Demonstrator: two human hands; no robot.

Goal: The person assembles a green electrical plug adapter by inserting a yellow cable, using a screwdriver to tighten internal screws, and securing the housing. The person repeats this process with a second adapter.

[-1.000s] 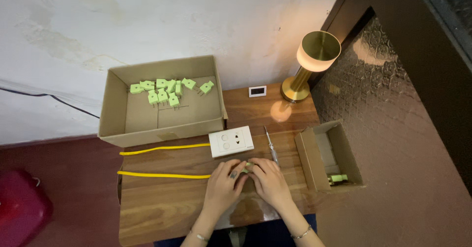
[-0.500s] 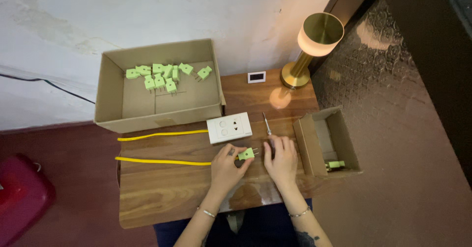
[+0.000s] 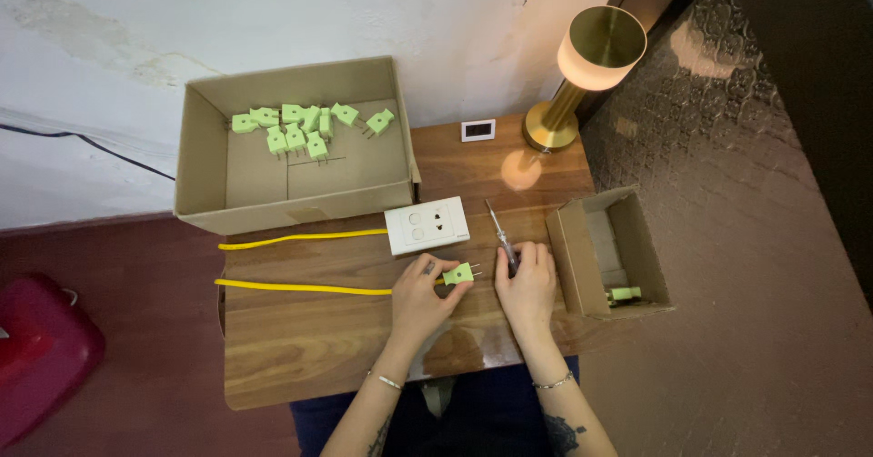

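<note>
My left hand (image 3: 420, 295) pinches a light green plug (image 3: 458, 273) at the end of a yellow cable (image 3: 300, 286) lying across the wooden table (image 3: 300, 352). My right hand (image 3: 527, 284) rests on the table with its fingers closed around the handle of a screwdriver (image 3: 498, 230), whose shaft points away from me. A white socket plate (image 3: 426, 225) lies just beyond both hands. A second yellow cable (image 3: 305, 238) runs to its left.
A large cardboard box (image 3: 218, 193) at the back left holds several green plugs (image 3: 300, 130). A small cardboard box (image 3: 587, 257) at the right edge holds a green plug (image 3: 624, 293). A brass lamp (image 3: 591, 66) and a small white display (image 3: 477, 130) stand at the back. A red object (image 3: 36, 348) sits on the floor.
My hands have parted. The left now holds the green plug apart from the right, which has moved right onto the screwdriver. The camera has shifted slightly.
</note>
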